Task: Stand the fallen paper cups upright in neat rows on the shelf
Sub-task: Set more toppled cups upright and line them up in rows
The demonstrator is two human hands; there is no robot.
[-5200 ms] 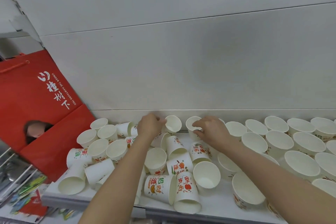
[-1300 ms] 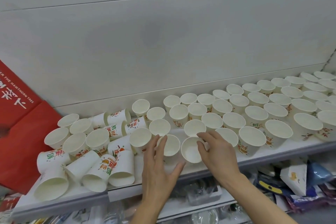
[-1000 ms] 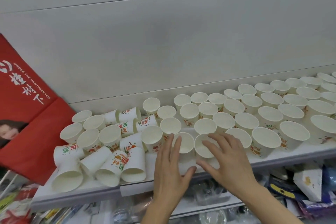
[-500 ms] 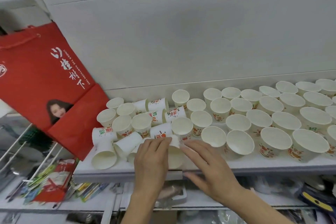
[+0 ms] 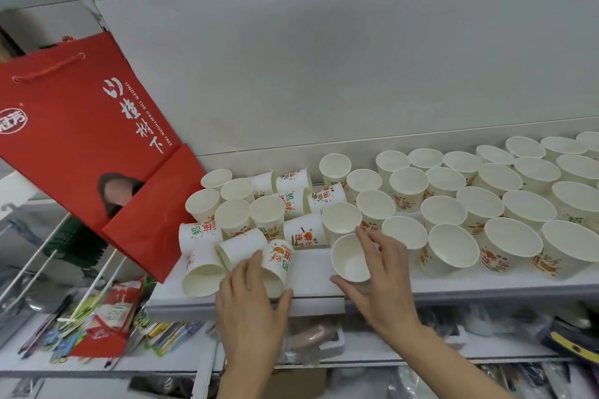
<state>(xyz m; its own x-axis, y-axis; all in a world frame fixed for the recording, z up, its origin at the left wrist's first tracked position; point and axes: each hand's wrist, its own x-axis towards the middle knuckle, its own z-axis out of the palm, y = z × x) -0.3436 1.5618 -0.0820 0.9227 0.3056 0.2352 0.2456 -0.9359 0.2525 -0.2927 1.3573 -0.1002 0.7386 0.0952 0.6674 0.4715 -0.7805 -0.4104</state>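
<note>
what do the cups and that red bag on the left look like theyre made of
Cups: thin paper, matte white inside, rolled rims, colour print outside.
Red bag: likely coated paper or card; sharp folds, a faint sheen and a red cord handle.
Shelf: smooth white, probably painted metal, but hard to tell.

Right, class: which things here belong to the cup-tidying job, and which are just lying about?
Job:
left hand
fallen cup
right hand
upright cup
shelf

Lying about:
red bag
packets below

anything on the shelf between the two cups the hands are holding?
No: head view shows bare white shelf between the left hand's fallen cup and the right hand's upright cup.
</note>
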